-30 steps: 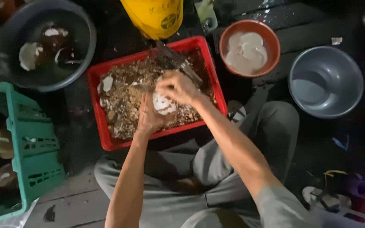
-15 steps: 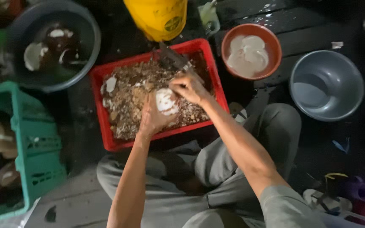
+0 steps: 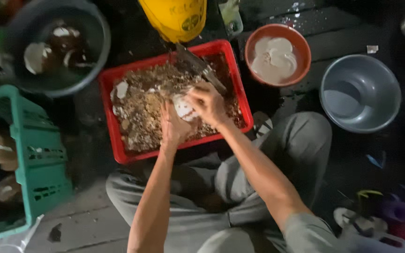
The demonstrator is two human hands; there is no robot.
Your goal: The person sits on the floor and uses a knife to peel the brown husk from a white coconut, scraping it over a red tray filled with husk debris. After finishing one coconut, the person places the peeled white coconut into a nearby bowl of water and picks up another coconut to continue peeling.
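Two hands are working on a white piece of coconut over a red tray.

The white piece of coconut (image 3: pixel 183 107) is sitting between both hands, just above the brown scraps that are filling the red tray (image 3: pixel 113 136). The left hand (image 3: pixel 174 126) is cupping it from below with fingers bent around it, and the right hand (image 3: pixel 208 104) is closing over its top, holding a knife (image 3: pixel 198 68) whose blade is pointing away toward the yellow container (image 3: pixel 176 18). Right of the tray, an orange bowl (image 3: pixel 301 47) is holding more white pieces, and a grey bowl (image 3: pixel 359 93) is standing further right. On the left, a dark basin (image 3: pixel 55 47) with shell pieces and a green crate (image 3: pixel 38 154) are standing near the tray.
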